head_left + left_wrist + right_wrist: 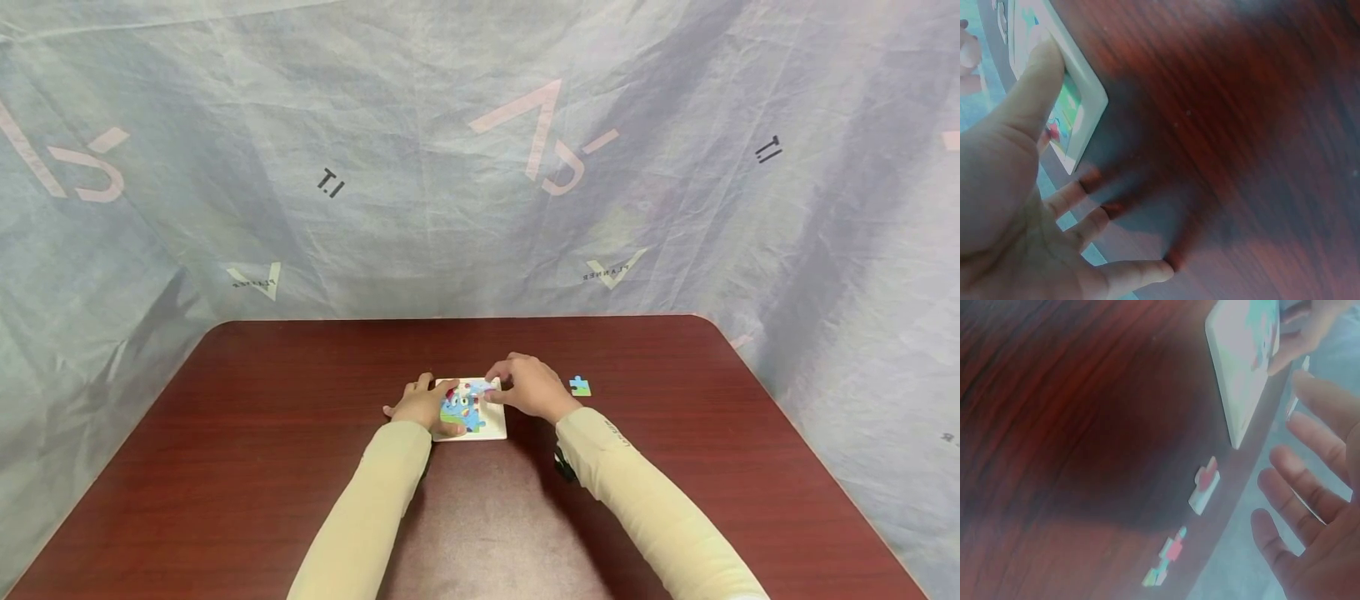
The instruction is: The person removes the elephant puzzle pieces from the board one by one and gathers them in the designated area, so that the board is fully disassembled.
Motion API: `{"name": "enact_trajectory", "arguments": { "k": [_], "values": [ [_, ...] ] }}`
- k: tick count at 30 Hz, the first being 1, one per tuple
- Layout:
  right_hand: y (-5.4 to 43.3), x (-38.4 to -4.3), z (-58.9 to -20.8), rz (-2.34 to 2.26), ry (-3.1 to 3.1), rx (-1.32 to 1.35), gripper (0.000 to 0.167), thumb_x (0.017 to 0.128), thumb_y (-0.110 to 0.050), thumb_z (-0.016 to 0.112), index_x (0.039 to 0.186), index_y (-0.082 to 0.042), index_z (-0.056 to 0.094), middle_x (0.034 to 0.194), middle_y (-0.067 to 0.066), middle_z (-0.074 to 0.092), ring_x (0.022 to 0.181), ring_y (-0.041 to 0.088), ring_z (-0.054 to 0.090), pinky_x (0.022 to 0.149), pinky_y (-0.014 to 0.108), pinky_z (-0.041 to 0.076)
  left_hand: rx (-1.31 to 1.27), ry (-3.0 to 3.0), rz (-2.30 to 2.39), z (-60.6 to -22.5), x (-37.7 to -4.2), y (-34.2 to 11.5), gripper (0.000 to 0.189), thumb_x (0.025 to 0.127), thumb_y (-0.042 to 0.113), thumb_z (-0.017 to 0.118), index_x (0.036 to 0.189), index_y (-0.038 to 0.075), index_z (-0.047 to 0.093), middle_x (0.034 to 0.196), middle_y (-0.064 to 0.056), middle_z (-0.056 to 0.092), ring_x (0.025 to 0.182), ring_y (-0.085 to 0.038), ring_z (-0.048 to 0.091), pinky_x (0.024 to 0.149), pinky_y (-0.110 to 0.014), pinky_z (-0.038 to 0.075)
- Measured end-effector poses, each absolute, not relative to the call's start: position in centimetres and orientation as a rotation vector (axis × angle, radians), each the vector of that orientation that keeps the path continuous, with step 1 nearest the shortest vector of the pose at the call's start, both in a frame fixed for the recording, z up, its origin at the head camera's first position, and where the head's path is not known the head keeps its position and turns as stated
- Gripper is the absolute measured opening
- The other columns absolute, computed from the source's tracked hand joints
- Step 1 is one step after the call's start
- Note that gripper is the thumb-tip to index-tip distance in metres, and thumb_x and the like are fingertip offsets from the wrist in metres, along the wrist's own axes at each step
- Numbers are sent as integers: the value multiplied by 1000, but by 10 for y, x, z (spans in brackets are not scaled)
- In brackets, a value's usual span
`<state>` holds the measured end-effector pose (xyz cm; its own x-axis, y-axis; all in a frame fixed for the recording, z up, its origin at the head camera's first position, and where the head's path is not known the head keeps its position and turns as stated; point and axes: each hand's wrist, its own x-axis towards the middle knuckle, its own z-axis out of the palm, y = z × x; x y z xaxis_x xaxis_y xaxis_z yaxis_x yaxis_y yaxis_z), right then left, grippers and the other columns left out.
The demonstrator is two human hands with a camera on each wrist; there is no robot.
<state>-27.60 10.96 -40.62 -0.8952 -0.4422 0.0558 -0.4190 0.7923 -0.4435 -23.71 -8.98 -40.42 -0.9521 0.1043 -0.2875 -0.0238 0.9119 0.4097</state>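
A white-framed jigsaw puzzle board (492, 427), with a blue cartoon picture partly filled in, lies flat on the table between both hands. My left hand (422, 406) rests at its left side. In the left wrist view, the thumb lies over the board and the other fingers are spread, several reaching toward the tabletop beside it. My right hand (528, 386) hovers over the board's upper right part. Its thumb and index finger pinch a puzzle piece (1298, 394), seen nearly edge-on in the right wrist view. The fingers partly hide the piece in the head view.
A loose blue-and-green puzzle piece (580, 387) lies right of my right hand. The right wrist view shows loose pieces, one with red (1207, 478), on the dark reddish-brown table (285, 467). A grey printed cloth (420, 150) hangs behind the table.
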Motion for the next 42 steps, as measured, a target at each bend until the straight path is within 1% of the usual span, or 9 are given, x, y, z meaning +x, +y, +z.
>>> {"name": "enact_trajectory", "arguments": {
  "k": [7, 11, 18, 21, 25, 27, 34, 40, 42],
  "values": [
    [120, -274, -404, -709, 2917, -740, 24, 89, -29, 81, 110, -17, 77, 106, 8, 65, 99, 27, 64, 79, 42, 51, 59, 2764, 584, -408, -238, -93, 81, 88, 30, 81, 157, 21, 40, 163, -19, 24, 148, -44, 24, 105, -81, 22],
    [129, -273, -403, -725, 2915, -751, 22, 90, -27, 81, 109, -17, 77, 106, 7, 65, 100, 27, 64, 81, 42, 51, 67, 2767, 593, -408, -237, -93, 83, 86, 30, 83, 157, 21, 41, 162, -20, 24, 148, -45, 24, 104, -82, 23],
    [141, -271, -400, -694, 2943, -753, 25, 88, -27, 82, 110, -17, 77, 101, 7, 65, 89, 22, 61, 73, 39, 49, 70, 2774, 580, -406, -238, -94, 83, 86, 30, 84, 156, 23, 42, 161, -18, 25, 147, -44, 26, 103, -82, 24],
    [146, -271, -403, -684, 2957, -755, 25, 87, -26, 83, 109, -17, 78, 97, 7, 64, 84, 19, 58, 70, 37, 48, 95, 2800, 569, -411, -241, -96, 84, 85, 33, 85, 156, 25, 41, 160, -18, 27, 145, -43, 29, 101, -83, 25],
    [153, -270, -405, -670, 2968, -757, 24, 86, -27, 84, 108, -17, 78, 94, 7, 63, 77, 15, 54, 66, 36, 46, 100, 2795, 585, -407, -237, -93, 83, 86, 32, 84, 157, 23, 41, 161, -19, 26, 146, -44, 28, 102, -83, 25],
    [156, -269, -406, -663, 2967, -752, 24, 86, -26, 84, 108, -17, 78, 93, 7, 62, 77, 15, 54, 66, 36, 46, 78, 2768, 598, -399, -233, -91, 82, 87, 28, 83, 157, 20, 41, 163, -20, 24, 148, -44, 25, 104, -81, 23],
    [165, -265, -411, -672, 2957, -707, 23, 86, -26, 84, 106, -17, 77, 94, 4, 64, 87, 22, 62, 71, 40, 49, 76, 2777, 578, -399, -234, -89, 82, 86, 29, 83, 157, 20, 41, 161, -19, 26, 147, -43, 27, 105, -80, 24],
    [167, -261, -414, -632, 2950, -656, 21, 87, -27, 83, 106, -20, 77, 98, 0, 64, 93, 23, 63, 79, 45, 52, 74, 2767, 600, -403, -237, -90, 82, 87, 28, 83, 157, 21, 41, 163, -19, 24, 148, -43, 25, 105, -81, 22],
    [167, -260, -416, -624, 2950, -661, 20, 87, -27, 83, 105, -20, 78, 98, 0, 64, 93, 22, 64, 79, 45, 52, 71, 2764, 615, -405, -237, -90, 82, 87, 27, 83, 157, 21, 41, 163, -19, 23, 149, -43, 24, 104, -82, 21]
  ]
}}
